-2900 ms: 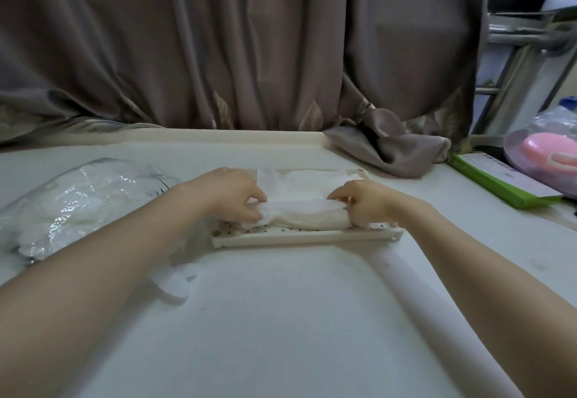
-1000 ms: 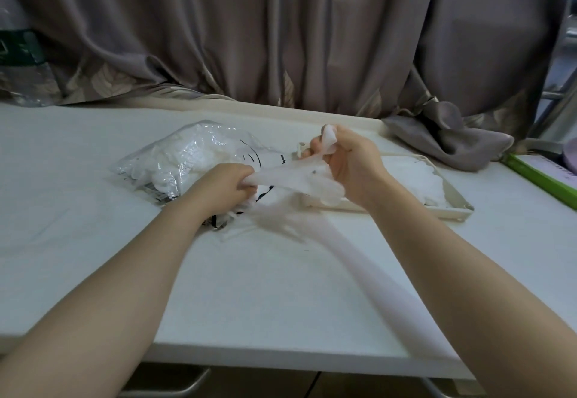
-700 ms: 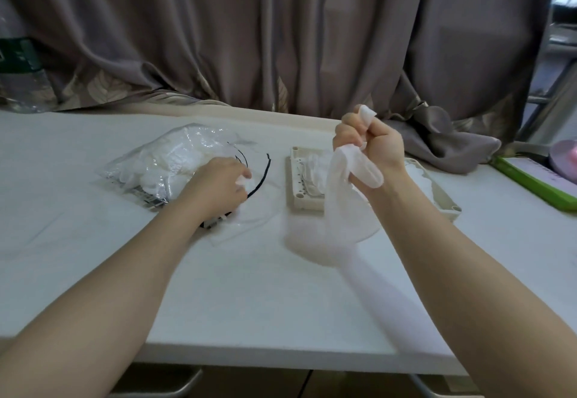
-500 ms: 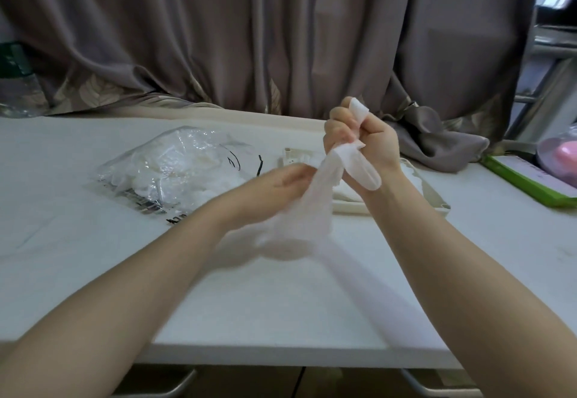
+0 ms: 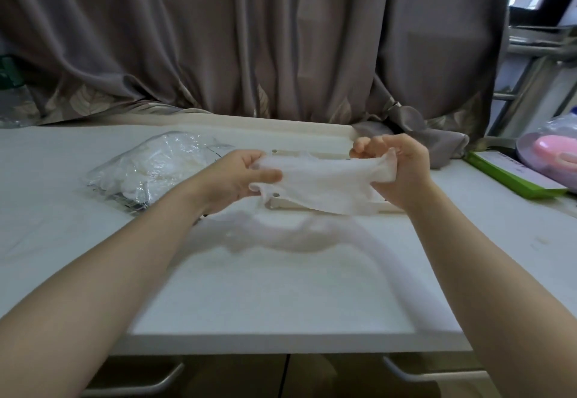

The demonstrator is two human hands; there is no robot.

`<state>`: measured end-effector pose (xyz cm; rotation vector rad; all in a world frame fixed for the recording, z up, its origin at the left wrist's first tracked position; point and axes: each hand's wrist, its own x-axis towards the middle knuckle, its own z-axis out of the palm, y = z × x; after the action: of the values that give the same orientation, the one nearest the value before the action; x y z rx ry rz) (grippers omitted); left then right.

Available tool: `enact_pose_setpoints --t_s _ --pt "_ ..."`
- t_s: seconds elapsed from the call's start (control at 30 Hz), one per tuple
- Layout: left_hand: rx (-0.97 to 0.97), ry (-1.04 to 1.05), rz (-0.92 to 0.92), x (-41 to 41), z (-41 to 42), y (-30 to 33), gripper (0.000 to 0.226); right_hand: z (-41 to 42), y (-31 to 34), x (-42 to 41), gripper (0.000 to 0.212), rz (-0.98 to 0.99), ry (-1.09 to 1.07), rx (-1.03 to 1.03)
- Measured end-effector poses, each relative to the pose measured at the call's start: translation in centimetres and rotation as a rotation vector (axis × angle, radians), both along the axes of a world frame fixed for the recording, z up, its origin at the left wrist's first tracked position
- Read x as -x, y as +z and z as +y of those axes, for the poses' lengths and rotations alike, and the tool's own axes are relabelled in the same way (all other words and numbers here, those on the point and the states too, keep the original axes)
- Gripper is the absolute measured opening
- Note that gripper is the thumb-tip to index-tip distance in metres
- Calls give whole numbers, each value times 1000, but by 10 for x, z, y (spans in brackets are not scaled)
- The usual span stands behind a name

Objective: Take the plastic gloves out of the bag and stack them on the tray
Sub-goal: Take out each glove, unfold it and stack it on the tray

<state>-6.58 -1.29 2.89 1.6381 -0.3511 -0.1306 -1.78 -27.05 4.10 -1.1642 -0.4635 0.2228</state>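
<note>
My left hand point(image 5: 237, 176) and right hand point(image 5: 396, 166) both have fingers pinched on one plastic glove point(image 5: 321, 179), now stretched flat between them over the tray point(image 5: 312, 152), which it mostly hides. The bag point(image 5: 153, 166) sits left on the tabletop point(image 5: 281, 288), with plenty of open room up front. Half a second ago the glove dangled from my right hand.

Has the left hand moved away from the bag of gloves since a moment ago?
Yes. The left hand has left the bag and shifted right toward the tray, where it now pinches one end of the glove.
</note>
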Motion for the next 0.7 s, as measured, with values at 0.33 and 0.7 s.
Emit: enact_pose_setpoints --t_s 0.33,0.7 --pt "-155 -178 -11 -2 -29 44 17 17 6 15 23 -99 100 592" --pt "44 -236 -27 -13 -38 42 16 -3 17 5 32 -127 431 354"
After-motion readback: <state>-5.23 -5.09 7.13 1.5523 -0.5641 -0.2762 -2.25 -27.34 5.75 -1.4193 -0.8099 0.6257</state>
